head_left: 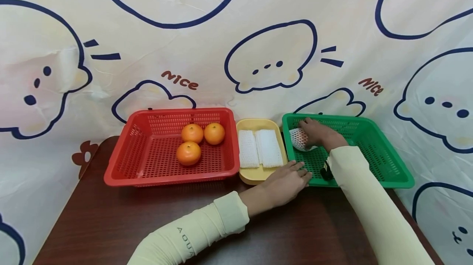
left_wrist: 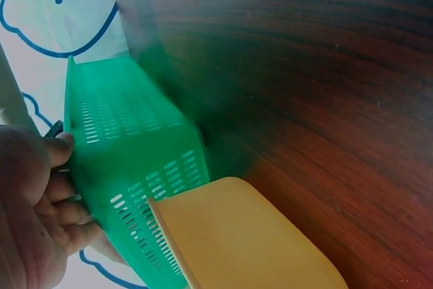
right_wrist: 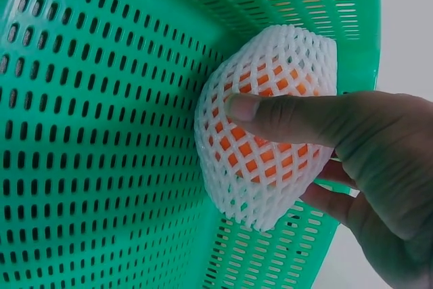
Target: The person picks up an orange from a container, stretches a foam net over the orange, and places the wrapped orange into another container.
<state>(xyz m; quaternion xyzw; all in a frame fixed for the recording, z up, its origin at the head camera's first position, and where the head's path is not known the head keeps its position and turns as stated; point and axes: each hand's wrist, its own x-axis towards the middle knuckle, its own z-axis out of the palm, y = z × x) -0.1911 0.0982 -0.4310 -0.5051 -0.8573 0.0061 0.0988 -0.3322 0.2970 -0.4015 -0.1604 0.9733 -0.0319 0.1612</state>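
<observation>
An orange in a white foam net sleeve [right_wrist: 267,143] sits at the left end of the green basket [head_left: 388,148]. My right hand [head_left: 319,133] reaches into that basket and grips the wrapped orange, its thumb [right_wrist: 270,113] lying across the netting in the right wrist view. My left hand [head_left: 288,183] lies at the basket's near left corner, its fingers over the rim. In the left wrist view, the left fingers [left_wrist: 67,214] are beside the green wall; whether they bear on it is hard to tell.
Left of the green basket stands a yellow tray [head_left: 258,173] with two stacks of white foam sleeves [head_left: 268,148]. A red basket [head_left: 157,150] farther left contains three bare oranges [head_left: 188,153]. A small black object [head_left: 326,172] shows by the right cuff. A patterned cloth [head_left: 207,59] hangs behind.
</observation>
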